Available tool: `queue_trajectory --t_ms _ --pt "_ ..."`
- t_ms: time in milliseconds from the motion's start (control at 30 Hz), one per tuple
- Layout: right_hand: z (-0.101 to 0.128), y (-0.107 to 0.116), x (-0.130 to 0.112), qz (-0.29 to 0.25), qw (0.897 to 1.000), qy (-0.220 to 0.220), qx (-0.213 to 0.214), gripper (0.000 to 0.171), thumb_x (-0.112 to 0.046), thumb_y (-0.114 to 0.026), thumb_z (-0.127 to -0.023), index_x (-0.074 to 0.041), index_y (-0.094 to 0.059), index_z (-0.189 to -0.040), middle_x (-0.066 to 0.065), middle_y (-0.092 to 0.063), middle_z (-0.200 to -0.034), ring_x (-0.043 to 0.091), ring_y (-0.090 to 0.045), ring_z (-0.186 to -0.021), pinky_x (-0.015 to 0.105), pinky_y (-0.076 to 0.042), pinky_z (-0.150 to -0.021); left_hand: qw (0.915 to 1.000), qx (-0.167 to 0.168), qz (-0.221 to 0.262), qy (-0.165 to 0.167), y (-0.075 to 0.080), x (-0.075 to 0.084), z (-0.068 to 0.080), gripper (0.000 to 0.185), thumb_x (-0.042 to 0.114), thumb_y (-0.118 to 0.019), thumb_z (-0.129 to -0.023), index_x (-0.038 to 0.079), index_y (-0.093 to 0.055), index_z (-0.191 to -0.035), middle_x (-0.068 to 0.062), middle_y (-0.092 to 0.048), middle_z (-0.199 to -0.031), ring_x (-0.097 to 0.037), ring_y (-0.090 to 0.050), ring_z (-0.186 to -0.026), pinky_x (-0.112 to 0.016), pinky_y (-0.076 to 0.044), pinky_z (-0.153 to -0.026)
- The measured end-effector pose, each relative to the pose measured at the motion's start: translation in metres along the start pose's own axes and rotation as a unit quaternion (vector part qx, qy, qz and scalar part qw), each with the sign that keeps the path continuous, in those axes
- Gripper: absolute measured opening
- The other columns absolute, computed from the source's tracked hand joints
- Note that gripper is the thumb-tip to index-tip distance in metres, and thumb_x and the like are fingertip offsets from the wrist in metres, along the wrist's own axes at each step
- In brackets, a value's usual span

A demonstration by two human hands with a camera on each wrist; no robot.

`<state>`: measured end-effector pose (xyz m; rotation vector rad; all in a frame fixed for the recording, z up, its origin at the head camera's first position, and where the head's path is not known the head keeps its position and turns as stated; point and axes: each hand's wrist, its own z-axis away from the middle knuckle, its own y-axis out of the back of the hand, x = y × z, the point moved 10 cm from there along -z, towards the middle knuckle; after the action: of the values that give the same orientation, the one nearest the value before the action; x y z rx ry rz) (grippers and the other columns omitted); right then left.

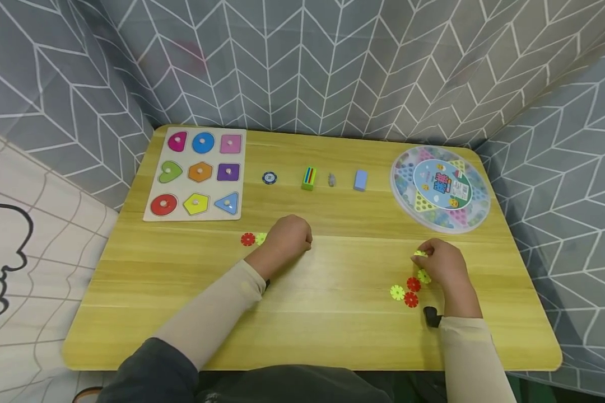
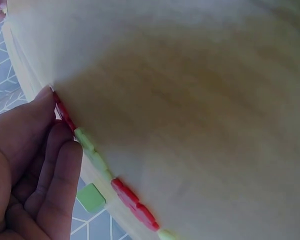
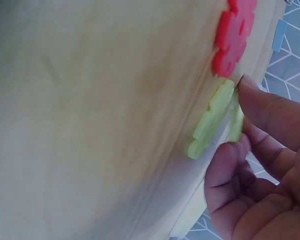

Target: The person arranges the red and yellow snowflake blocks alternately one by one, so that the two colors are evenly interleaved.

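Observation:
My left hand (image 1: 287, 238) pinches a red snowflake disc (image 2: 63, 112) at the tabletop, seen in the left wrist view. It borders a row with a light green disc (image 2: 92, 152) and another red disc (image 2: 134, 205). In the head view, a red disc (image 1: 247, 239) and part of a yellow-green disc (image 1: 260, 238) show beside this hand; the rest is hidden behind it. My right hand (image 1: 442, 262) holds a yellow-green snowflake disc (image 3: 236, 117) between thumb and fingers. Close below lie a yellow-green disc (image 1: 424, 276), red discs (image 1: 413, 284) and another yellow-green disc (image 1: 397, 292).
A shape puzzle board (image 1: 191, 210) lies at the back left, a round game box (image 1: 441, 187) at the back right. Between them are a blue poker chip (image 1: 269, 177), a green block with coloured stripes (image 1: 308, 179), a small grey figure (image 1: 331, 179) and a blue block (image 1: 360, 180).

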<state>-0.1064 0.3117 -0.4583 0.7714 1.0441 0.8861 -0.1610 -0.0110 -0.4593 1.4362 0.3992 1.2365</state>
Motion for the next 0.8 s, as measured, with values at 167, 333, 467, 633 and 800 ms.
queue_trajectory --t_ms 167,333,467,633,800 --pt "0.000 -0.001 -0.003 -0.031 0.999 0.004 0.007 0.027 -0.016 -0.074 -0.096 0.005 -0.066 -0.112 0.023 -0.062 -0.107 0.039 -0.056 -0.097 0.051 -0.048 -0.083 0.9999 -0.001 -0.009 -0.006 0.002 0.001 0.000 0.011 0.010 -0.077 -0.089 0.014 -0.081 -0.079 0.004 -0.072 -0.086 -0.019 -0.065 -0.085 -0.036 -0.055 -0.084" --pt "0.004 0.004 -0.008 -0.054 0.998 0.023 0.027 0.017 -0.009 -0.068 -0.098 0.004 -0.071 -0.109 0.022 -0.069 -0.104 0.037 -0.062 -0.094 0.045 -0.051 -0.077 0.9997 0.005 -0.015 -0.019 0.003 0.003 0.000 0.018 0.006 -0.075 -0.090 0.014 -0.079 -0.074 0.003 -0.070 -0.082 -0.017 -0.060 -0.079 -0.034 -0.054 -0.078" --pt "0.004 0.013 -0.014 -0.077 0.995 0.030 0.050 0.020 -0.010 -0.068 -0.099 0.003 -0.072 -0.114 0.023 -0.071 -0.111 0.038 -0.066 -0.097 0.038 -0.053 -0.071 0.9996 -0.006 -0.020 -0.020 0.000 0.005 0.000 0.023 0.006 -0.075 -0.090 0.014 -0.075 -0.069 0.004 -0.063 -0.076 -0.016 -0.051 -0.074 -0.031 -0.048 -0.071" --pt "-0.001 0.023 -0.034 -0.118 0.990 0.038 0.061 0.029 -0.020 -0.070 -0.101 0.000 -0.072 -0.121 0.021 -0.070 -0.119 0.039 -0.066 -0.107 0.043 -0.055 -0.079 0.9993 -0.017 -0.029 -0.015 -0.003 0.004 -0.001 0.026 0.007 -0.075 -0.091 0.014 -0.072 -0.066 0.002 -0.058 -0.072 -0.016 -0.045 -0.072 -0.030 -0.044 -0.069" --pt "-0.013 0.018 -0.073 -0.154 0.987 0.047 0.014 0.030 -0.023 -0.069 -0.101 0.000 -0.073 -0.120 0.021 -0.069 -0.122 0.036 -0.064 -0.108 0.049 -0.052 -0.089 0.9993 -0.018 -0.031 -0.007 -0.003 0.001 -0.002 0.019 0.009 -0.076 -0.091 0.015 -0.078 -0.074 0.004 -0.064 -0.077 -0.015 -0.050 -0.074 -0.031 -0.050 -0.076"
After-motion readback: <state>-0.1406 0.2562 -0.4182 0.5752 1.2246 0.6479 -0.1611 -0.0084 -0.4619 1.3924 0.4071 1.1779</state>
